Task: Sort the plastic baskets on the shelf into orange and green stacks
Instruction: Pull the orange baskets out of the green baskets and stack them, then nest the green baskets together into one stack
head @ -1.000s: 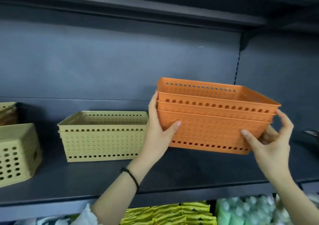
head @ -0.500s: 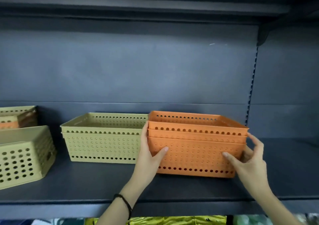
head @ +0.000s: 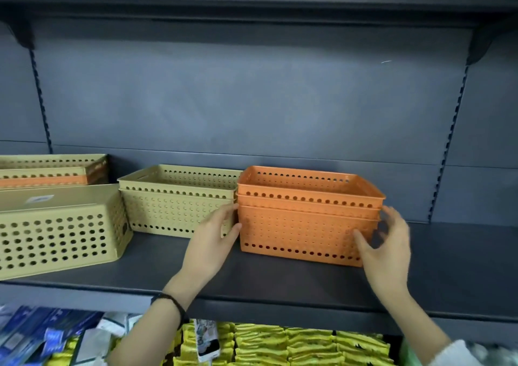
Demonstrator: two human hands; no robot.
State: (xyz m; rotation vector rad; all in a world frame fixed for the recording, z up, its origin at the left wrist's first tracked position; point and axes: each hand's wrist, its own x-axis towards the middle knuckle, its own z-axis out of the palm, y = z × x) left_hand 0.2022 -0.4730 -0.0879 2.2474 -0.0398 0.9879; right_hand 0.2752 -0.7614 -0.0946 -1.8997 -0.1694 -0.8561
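Orange stack [head: 305,219] on shelf [head: 280,281]; right hand [head: 388,248] blurred, its grip unclear.

A stack of baskets [head: 308,225] is sitting on the shelf [head: 448,267], just beside a second stack [head: 173,205] on its left. Further left, an upturned basket [head: 56,234] is lying before a third stack [head: 50,169].

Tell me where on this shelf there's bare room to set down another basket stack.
Widest bare patch: the shelf right of the orange stack, beyond the right hand. A narrower strip runs along the front edge. The left is crowded: the green stack sits tight beside the orange one, with an overturned green basket beside it.
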